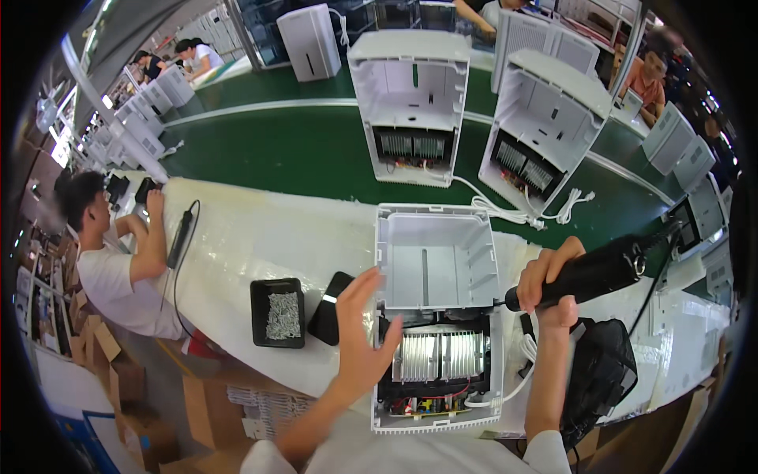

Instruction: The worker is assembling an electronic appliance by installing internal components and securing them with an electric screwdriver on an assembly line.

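Observation:
My right hand (551, 280) is wrapped round a black electric screwdriver (606, 268), held nearly level over the right side of a white appliance housing (497, 395). The tool's tip points left, close to the housing's right edge. My left hand (362, 336), fingers apart and holding nothing, hovers at the housing's left edge. The housing lies with its inside facing up. Its far half is a hollow white compartment (462, 257); the near half holds a ribbed silver heat sink (418, 357) and a circuit board (430, 407) with coloured wires.
Left of the housing are a black tray (257, 308) of small screws (283, 316) and a flat black piece (325, 320). A black mesh bag (604, 371) lies right. Two open housings (410, 47) (572, 71) stand on the green belt (260, 150). A co-worker (106, 261) sits left.

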Available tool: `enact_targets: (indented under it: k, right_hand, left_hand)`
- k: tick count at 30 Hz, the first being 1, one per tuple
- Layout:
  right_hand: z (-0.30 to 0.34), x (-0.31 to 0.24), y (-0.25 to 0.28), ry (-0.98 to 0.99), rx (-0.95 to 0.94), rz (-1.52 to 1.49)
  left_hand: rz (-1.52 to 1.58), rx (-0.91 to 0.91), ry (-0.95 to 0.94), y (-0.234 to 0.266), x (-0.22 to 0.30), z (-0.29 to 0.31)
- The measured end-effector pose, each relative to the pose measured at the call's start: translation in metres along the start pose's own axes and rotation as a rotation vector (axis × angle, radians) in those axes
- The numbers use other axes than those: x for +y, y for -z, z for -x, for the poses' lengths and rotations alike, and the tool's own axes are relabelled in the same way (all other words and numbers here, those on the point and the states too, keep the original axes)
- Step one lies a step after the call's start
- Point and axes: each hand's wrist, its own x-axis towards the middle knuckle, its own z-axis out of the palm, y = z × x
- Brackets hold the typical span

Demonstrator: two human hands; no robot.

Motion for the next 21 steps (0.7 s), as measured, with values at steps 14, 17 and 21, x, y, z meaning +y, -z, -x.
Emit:
enact_targets:
  k: [14, 17, 21]
  right_hand:
    - [0.023, -0.068, -0.007, 0.04, -0.123, -0.142]
    - [0.047, -0.105, -0.026, 0.32, -0.047, -0.238]
    - [0.051, -0.11, -0.045, 0.353, -0.144, -0.159]
  left_hand:
    - [0.713, -0.606, 0.198, 0.054, -0.06, -0.006]
    - [0.655, -0.967, 0.202, 0.062, -0.054, -0.057]
    - [0.535, -1.027, 0.14, 0.066, -0.067, -0.069]
